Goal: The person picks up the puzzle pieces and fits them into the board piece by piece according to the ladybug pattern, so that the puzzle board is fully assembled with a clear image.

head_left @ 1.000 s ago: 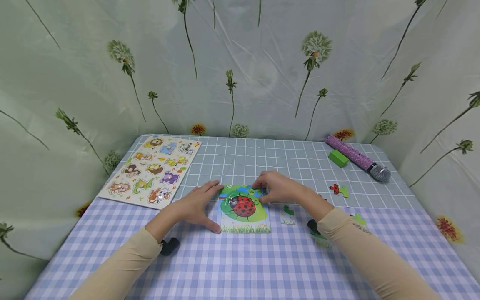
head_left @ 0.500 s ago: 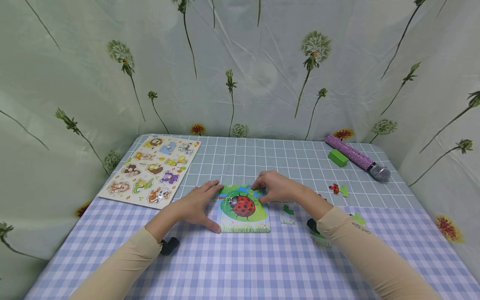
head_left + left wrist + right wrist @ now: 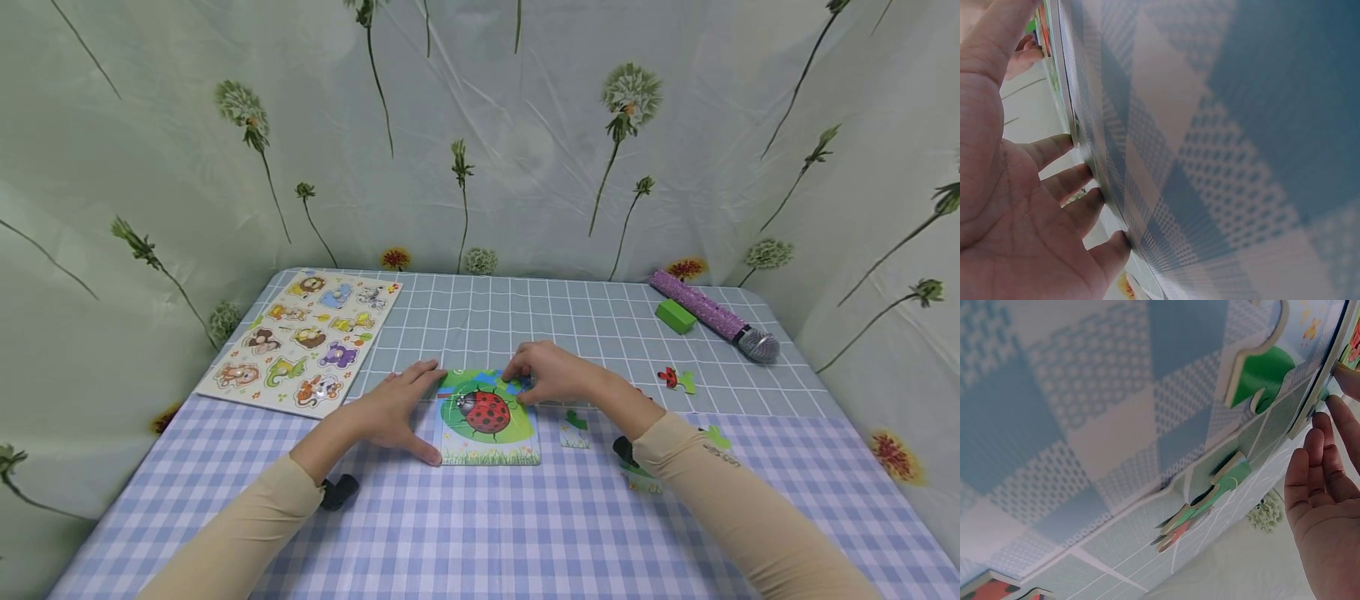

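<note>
A square ladybug puzzle (image 3: 487,454) lies on the tablecloth between both hands. My left hand (image 3: 390,408) is spread along its left side, thumb by the lower corner and fingertips by the upper one. In the left wrist view, the fingers of that hand (image 3: 1029,206) are extended beside the puzzle's edge. At the upper right corner, my right hand (image 3: 551,373) pinches a blue-green puzzle piece (image 3: 515,386) between thumb and index finger, over the puzzle. The right wrist view has this hand (image 3: 1329,494) at the board's edge, its other fingers loosely bent; the piece is mostly hidden there.
Loose puzzle pieces lie to the right: a white-green one (image 3: 575,432) close by, a red-green one (image 3: 677,380) farther back, others partly under the right forearm. An animal peg board (image 3: 300,342) stands back left. Back right are a green block (image 3: 676,317) and a purple microphone (image 3: 712,312).
</note>
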Motion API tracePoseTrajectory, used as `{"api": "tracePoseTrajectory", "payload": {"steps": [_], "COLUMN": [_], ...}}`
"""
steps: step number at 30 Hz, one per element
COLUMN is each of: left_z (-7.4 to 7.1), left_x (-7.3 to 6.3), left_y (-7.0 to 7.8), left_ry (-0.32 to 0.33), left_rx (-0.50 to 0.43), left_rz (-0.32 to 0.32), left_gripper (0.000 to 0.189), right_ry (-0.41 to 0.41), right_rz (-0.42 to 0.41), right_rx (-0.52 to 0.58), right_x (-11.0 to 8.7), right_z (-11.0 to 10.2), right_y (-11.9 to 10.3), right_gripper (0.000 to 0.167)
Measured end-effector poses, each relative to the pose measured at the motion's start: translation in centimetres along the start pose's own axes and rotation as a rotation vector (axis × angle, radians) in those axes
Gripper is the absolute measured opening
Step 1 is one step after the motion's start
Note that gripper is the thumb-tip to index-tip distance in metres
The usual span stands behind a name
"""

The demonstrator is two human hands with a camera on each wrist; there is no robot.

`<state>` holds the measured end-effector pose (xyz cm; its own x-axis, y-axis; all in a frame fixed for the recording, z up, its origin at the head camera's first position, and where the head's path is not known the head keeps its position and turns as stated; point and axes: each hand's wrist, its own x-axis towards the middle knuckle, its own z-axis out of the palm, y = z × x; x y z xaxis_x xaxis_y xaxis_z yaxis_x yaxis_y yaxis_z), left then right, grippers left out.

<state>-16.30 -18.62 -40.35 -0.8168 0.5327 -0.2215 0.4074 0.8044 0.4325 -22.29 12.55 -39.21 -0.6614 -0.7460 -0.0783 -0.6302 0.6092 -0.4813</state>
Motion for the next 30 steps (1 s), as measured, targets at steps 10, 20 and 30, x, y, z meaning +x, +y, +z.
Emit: {"api": "tracePoseTrajectory", "payload": {"steps": [10, 20, 30], "left_z": [-0.1, 0.1, 0.1], "left_x": [0.0, 0.0, 0.0], "left_y": [0.2, -0.1, 0.0], "left_ry": [-0.008, -0.012, -0.002], "left_rx": [0.005, 0.01, 0.012], "left_rz": [0.003, -0.008, -0.001], "left_gripper": [0.134, 0.135, 0.133], "right_ry": [-0.013, -0.018, 0.041], "right_rz": [0.013, 0.011, 0.086], "right_rx": [-0.012, -0.012, 0.01], "right_x": [-0.1, -0.4, -2.3], "right_z": [-0.2, -0.7, -3.0], "right_y": [-0.2, -0.1, 1.1], "right_gripper": [0.033, 0.034, 0.03]}}
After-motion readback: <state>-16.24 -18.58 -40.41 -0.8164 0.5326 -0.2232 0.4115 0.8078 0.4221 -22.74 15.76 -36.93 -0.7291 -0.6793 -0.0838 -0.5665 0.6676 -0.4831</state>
